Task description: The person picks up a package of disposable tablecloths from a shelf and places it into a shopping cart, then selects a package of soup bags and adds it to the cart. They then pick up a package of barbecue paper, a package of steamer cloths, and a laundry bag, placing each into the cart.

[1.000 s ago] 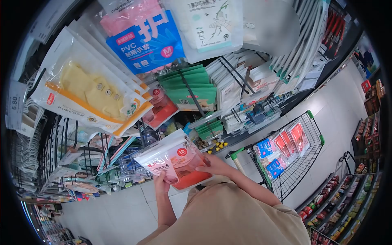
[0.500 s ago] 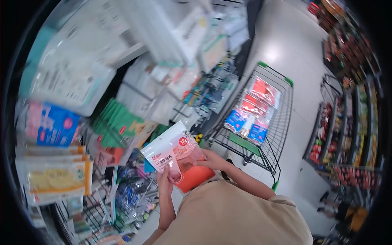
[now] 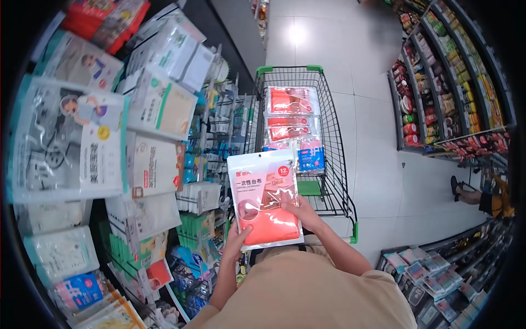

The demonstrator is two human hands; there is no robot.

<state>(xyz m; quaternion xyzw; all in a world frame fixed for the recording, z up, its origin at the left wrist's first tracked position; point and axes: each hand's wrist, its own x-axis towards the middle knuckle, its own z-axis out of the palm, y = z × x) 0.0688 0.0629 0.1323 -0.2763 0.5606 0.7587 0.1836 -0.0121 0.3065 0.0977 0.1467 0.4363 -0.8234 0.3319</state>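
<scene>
A flat red-and-white pack of disposable tablecloths [image 3: 265, 203] is held upright in front of my chest, its printed front facing me and a "12" in a red circle at the top right. My left hand [image 3: 236, 241] grips its lower left edge, thumb on the front. On the right edge, my right hand [image 3: 303, 213] pinches the pack with its thumb on the front; the other fingers are hidden behind. Just beyond it stands a wire shopping cart [image 3: 335, 181] with green corners. Similar red packs [image 3: 290, 102] and a blue-and-pink pack [image 3: 311, 159] lie inside.
Along the left runs a rack of hanging packages, among them a large clear bag [image 3: 68, 140] and green packs [image 3: 196, 230]. Shelves of packaged goods [image 3: 455, 71] stand on the right across a pale tiled floor [image 3: 370, 164]. Another person's leg [image 3: 468, 196] shows at the far right.
My view has swung so the cart now stands straight ahead instead of to the right. The tablecloth pack has turned upright and faces me, still in both hands.
</scene>
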